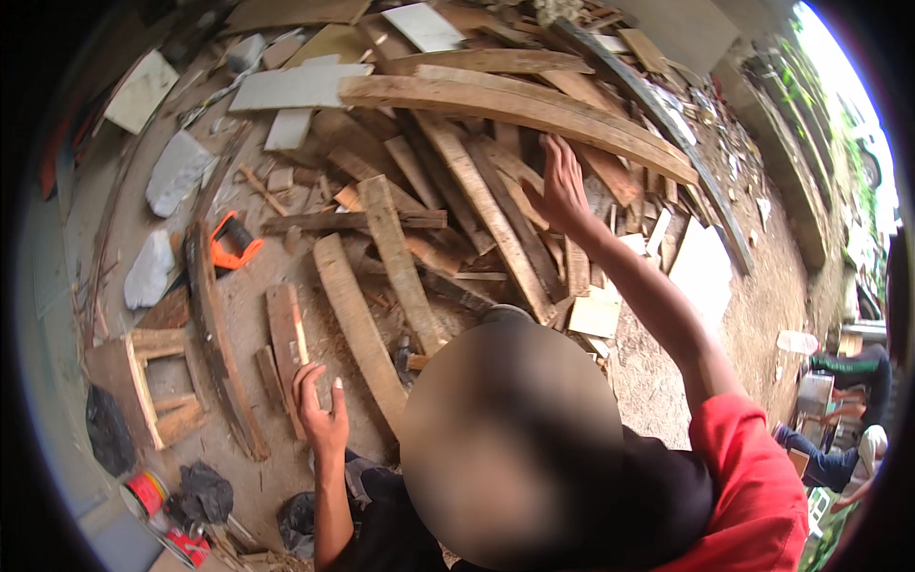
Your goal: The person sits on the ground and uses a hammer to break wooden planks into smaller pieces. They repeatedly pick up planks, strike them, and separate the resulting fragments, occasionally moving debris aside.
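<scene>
From the head camera, looking down, a heap of scrap wood (457,191) covered most of the dirt ground (762,305). The person's right hand (562,186) reached up and forward with the arm stretched out, the fingers spread flat against the planks in the middle of the heap, just below a long curved beam (515,105) that lay across the top. Its grip was wide and closed on nothing; the palm only rested on the wood. The left hand (321,410) was lower, near the front edge of the heap, with fingers loosely opened and the thumb out. It lay just beside a short reddish board (286,334) and touched or nearly touched that board's near end; the picture did not settle which. Its grip was also wide and held nothing.

Between the two hands a pale curved plank (357,329) ran down toward the person, and a straighter plank (400,262) crossed beside it. To the left a dark bent strip (214,334) lay on the ground, with an orange-handled saw (232,243) near its upper end. A small wooden stool frame (143,381) stood at far left, a red tin (148,491) below it. Pale flat slabs (295,86) lay at the back of the heap. At the right edge another person (848,410) was crouched, well apart.
</scene>
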The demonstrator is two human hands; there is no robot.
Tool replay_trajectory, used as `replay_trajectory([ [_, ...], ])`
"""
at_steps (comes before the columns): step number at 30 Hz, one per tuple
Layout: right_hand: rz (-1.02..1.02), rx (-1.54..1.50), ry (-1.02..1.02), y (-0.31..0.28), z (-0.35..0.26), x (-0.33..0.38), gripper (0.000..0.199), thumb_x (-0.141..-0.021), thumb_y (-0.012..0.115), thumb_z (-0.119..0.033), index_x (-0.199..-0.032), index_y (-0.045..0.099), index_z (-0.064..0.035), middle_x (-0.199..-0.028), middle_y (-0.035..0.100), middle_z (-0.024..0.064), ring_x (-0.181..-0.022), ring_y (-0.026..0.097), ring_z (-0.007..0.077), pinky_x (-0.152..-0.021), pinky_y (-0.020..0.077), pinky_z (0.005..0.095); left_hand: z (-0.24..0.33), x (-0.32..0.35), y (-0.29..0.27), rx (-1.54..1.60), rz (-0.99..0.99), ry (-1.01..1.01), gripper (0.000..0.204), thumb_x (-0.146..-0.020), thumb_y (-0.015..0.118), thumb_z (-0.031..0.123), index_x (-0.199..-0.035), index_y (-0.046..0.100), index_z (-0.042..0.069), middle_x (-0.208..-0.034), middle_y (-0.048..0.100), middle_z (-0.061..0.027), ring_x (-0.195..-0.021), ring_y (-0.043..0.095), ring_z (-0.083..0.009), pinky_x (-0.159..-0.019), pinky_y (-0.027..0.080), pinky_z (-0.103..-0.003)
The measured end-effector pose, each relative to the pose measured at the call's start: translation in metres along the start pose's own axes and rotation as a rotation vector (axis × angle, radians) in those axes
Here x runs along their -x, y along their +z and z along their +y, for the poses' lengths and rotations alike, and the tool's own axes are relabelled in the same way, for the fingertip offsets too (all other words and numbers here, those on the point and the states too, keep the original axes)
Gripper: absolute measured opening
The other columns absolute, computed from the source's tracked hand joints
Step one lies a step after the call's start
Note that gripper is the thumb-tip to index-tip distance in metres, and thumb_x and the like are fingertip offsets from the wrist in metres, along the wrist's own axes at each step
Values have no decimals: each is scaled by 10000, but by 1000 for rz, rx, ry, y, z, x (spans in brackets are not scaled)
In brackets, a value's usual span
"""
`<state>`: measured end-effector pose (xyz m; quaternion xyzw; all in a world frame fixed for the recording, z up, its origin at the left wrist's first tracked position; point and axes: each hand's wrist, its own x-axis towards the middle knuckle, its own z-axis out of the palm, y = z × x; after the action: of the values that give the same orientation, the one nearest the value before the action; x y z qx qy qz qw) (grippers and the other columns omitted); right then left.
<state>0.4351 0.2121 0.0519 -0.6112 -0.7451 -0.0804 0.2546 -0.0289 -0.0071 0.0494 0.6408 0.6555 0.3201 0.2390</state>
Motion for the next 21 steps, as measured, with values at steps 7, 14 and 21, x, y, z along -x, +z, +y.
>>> replay_trajectory([
  [7, -259, 365, 272, 1, 103, -54, 1019, -762, 752, -478, -1490, 223, 0, -1534, 258, 225, -1431, 253, 380, -1137, 287, 487, 58, -34, 9, 10, -15, 91, 269, -929, 614, 146, -1142, 577, -13, -1228, 558, -161, -1168, 527, -333, -1005, 411, -443],
  [14, -441, 241, 202, -23, 114, -38, 953, -773, 742, -495, -1462, 298, -8, -1515, 297, 232, -1407, 312, 373, -1111, 351, 480, 130, -59, -3, 29, -85, 254, 245, -913, 621, 133, -1119, 597, 2, -1246, 560, -163, -1186, 525, -339, -1015, 415, -433],
  [21, -788, 213, 86, -66, 68, -38, 572, -849, 652, -458, -1217, 604, -23, -1229, 620, 182, -1158, 600, 311, -943, 506, 435, 213, -66, -84, -93, -282, 413, 246, -839, 657, 85, -1072, 609, 21, -1200, 587, -168, -1136, 562, -361, -982, 440, -412],
])
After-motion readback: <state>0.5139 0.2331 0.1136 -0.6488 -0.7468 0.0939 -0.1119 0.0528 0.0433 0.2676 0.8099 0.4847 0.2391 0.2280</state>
